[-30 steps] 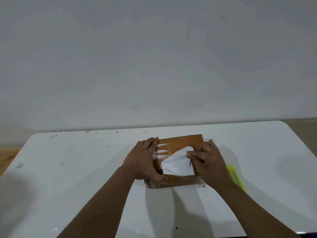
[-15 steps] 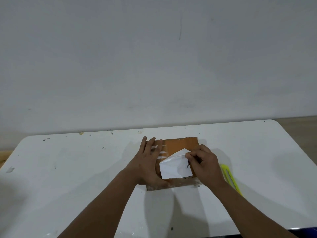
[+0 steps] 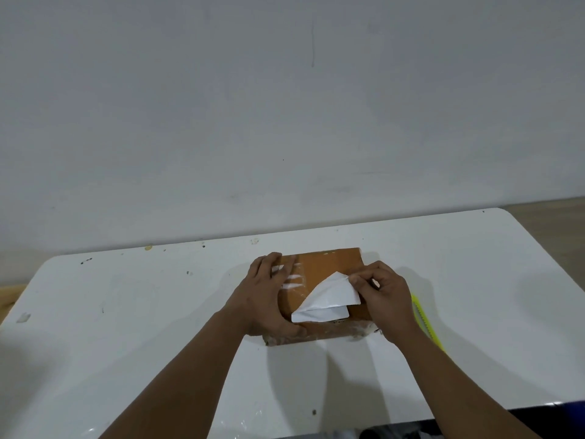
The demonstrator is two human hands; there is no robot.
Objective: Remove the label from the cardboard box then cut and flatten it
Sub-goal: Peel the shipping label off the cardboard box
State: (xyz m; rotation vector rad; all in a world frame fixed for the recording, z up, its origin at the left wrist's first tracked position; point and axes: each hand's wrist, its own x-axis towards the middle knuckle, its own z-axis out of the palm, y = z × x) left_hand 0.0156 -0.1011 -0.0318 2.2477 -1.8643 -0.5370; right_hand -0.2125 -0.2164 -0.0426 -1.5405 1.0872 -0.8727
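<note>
On the far left of the white rectangular counter [image 3: 133, 312], small dark specks and a pale scrap mark the surface, and a plain grey-white wall [image 3: 285, 106] rises behind the counter's far edge. Toward the centre, the left hand [image 3: 262, 296] lies on the left end of the flat brown cardboard box [image 3: 329, 264], palm down: its fingers extend over the top face and touch strips of clear tape, while the thumb wraps along the box's near edge, so the hand grasps and steadies the box. The box rests flat on the counter, nearer the far edge than the near one, with crumpled clear tape along its near side. On the box's top face, the white rectangular paper label [image 3: 326, 302] is partly detached: its upper right portion is lifted and folded back toward the near left, showing a white underside, while its near left corner remains in contact with the cardboard. The right hand [image 3: 383, 299] pinches the raised corner of the label between thumb and curled fingers, above the right end of the box. Just right of that hand, a yellow-green utility knife [image 3: 422, 321] lies on the counter, partly hidden by the right wrist.
</note>
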